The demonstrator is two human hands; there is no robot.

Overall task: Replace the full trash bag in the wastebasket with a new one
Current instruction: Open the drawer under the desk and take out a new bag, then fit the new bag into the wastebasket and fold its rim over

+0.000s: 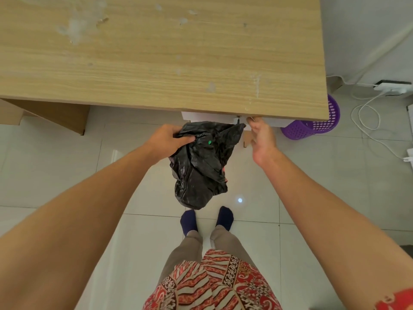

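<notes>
A stained wooden desk [156,52] stands over pale floor tiles [67,164], with white cables [366,113] trailing from a power strip [393,86].

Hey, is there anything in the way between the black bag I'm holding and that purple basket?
Partly. The black bag hangs from your left hand in front of the desk. The purple basket sits to the right, tucked partly under the desk corner, with your right hand between them.
</notes>
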